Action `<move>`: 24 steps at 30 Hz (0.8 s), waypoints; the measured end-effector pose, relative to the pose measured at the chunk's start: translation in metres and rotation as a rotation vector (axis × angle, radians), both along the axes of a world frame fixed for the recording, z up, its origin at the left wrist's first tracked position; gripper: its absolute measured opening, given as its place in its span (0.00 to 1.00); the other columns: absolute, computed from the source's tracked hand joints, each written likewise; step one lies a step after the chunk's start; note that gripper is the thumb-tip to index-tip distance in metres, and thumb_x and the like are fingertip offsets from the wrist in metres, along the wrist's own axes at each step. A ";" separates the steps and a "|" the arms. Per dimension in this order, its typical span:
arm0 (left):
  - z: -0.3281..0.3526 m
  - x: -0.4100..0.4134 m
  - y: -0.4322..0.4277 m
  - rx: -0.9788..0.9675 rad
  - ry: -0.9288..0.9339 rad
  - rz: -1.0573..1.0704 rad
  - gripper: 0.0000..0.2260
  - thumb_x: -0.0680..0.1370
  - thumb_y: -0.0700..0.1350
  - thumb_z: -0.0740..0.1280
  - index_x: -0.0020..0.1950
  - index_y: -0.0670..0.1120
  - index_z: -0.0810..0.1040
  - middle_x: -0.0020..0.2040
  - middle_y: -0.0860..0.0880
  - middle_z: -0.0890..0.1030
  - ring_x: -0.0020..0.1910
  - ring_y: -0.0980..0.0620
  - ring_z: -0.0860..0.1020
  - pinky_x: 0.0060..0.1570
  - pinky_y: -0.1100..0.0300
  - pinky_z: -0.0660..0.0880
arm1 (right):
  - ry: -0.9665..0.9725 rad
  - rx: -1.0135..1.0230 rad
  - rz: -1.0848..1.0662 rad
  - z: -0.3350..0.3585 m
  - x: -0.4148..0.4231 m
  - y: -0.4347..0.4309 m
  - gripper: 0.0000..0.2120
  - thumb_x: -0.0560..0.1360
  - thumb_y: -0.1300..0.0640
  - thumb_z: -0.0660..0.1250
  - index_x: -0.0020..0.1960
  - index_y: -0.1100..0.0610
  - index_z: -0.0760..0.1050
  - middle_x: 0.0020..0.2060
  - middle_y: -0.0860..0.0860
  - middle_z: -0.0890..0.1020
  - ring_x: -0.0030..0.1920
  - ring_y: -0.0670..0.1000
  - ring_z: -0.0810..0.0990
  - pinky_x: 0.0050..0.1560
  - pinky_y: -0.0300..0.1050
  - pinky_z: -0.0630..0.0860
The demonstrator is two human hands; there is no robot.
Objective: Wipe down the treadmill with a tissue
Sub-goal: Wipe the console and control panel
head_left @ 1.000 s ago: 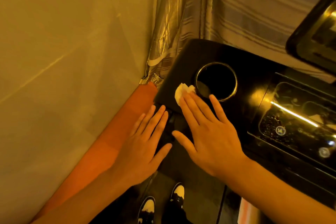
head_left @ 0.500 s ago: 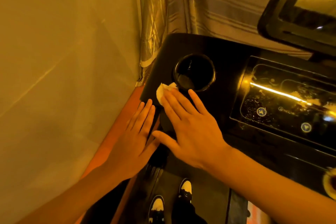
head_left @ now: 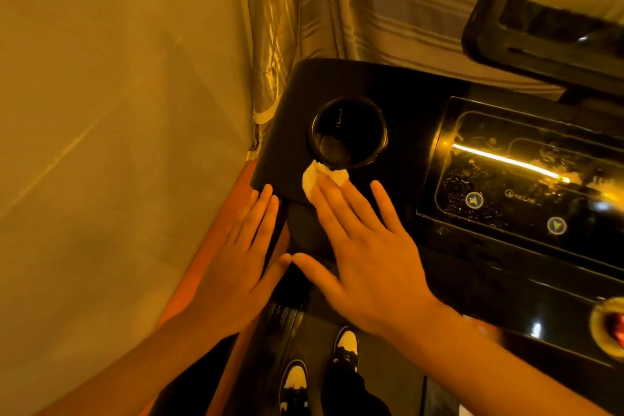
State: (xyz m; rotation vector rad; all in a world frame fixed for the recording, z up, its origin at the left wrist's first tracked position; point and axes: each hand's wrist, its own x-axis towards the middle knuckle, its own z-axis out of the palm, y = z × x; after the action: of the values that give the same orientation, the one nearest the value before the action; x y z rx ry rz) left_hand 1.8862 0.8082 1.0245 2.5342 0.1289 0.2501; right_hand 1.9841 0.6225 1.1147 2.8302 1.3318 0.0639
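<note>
Below the cup holder [head_left: 349, 133], at frame centre, the tissue [head_left: 324, 181] lies pressed flat on the treadmill [head_left: 290, 118] under my right hand [head_left: 368, 257], whose fingers are straight and spread. It sits at my fingertips, toward the upper left. My left hand [head_left: 236, 267], flat with fingers together, rests just beside it at the left edge.

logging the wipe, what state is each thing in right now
right hand, open, straight fingers pressing the tissue
left hand, open, flat, at the console's near-left corner
tissue, crumpled, on the console beside the cup holder
cup holder, looks empty
panel, glossy, glare streak across it
</note>
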 end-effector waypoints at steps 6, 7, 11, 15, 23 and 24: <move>0.000 -0.001 -0.001 0.015 -0.018 0.013 0.32 0.85 0.57 0.53 0.85 0.47 0.45 0.86 0.52 0.44 0.84 0.50 0.45 0.79 0.47 0.50 | -0.074 0.005 -0.186 0.017 0.018 -0.072 0.41 0.82 0.30 0.42 0.85 0.55 0.47 0.84 0.53 0.50 0.84 0.53 0.46 0.83 0.60 0.44; -0.001 -0.001 -0.002 0.019 -0.015 0.015 0.32 0.85 0.58 0.53 0.85 0.47 0.45 0.86 0.52 0.44 0.84 0.50 0.45 0.79 0.47 0.50 | -0.081 0.017 -0.200 0.020 0.030 -0.063 0.41 0.82 0.29 0.41 0.85 0.56 0.47 0.84 0.54 0.49 0.84 0.53 0.45 0.83 0.59 0.43; -0.001 -0.001 -0.002 0.006 -0.001 0.022 0.32 0.85 0.58 0.53 0.85 0.47 0.45 0.86 0.53 0.44 0.84 0.51 0.45 0.79 0.47 0.51 | -0.088 0.088 -0.311 0.042 0.083 -0.007 0.44 0.81 0.29 0.36 0.85 0.58 0.49 0.84 0.54 0.50 0.84 0.53 0.44 0.82 0.56 0.37; 0.002 0.000 -0.003 -0.026 0.007 0.031 0.32 0.85 0.58 0.53 0.85 0.47 0.47 0.86 0.54 0.44 0.84 0.51 0.45 0.80 0.43 0.53 | -0.030 0.042 -0.229 0.016 0.014 -0.027 0.43 0.81 0.28 0.40 0.85 0.56 0.44 0.84 0.54 0.44 0.84 0.54 0.40 0.82 0.57 0.40; 0.002 -0.001 -0.002 -0.055 0.019 0.019 0.31 0.85 0.58 0.52 0.84 0.50 0.44 0.85 0.57 0.41 0.84 0.54 0.43 0.80 0.44 0.51 | -0.089 0.108 -0.343 0.044 0.089 -0.004 0.44 0.80 0.28 0.35 0.85 0.57 0.49 0.84 0.55 0.50 0.84 0.54 0.44 0.82 0.59 0.40; 0.002 -0.001 -0.002 -0.052 0.019 0.021 0.31 0.85 0.58 0.52 0.85 0.50 0.44 0.85 0.57 0.41 0.84 0.54 0.43 0.80 0.44 0.51 | -0.085 0.122 -0.365 0.048 0.100 0.003 0.44 0.80 0.28 0.36 0.85 0.57 0.50 0.84 0.55 0.51 0.84 0.53 0.44 0.82 0.59 0.40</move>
State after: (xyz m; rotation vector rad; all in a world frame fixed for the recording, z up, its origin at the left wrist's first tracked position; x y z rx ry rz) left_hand 1.8854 0.8057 1.0269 2.4850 0.1670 0.2278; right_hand 2.0839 0.6257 1.1627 3.0804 0.8050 0.2651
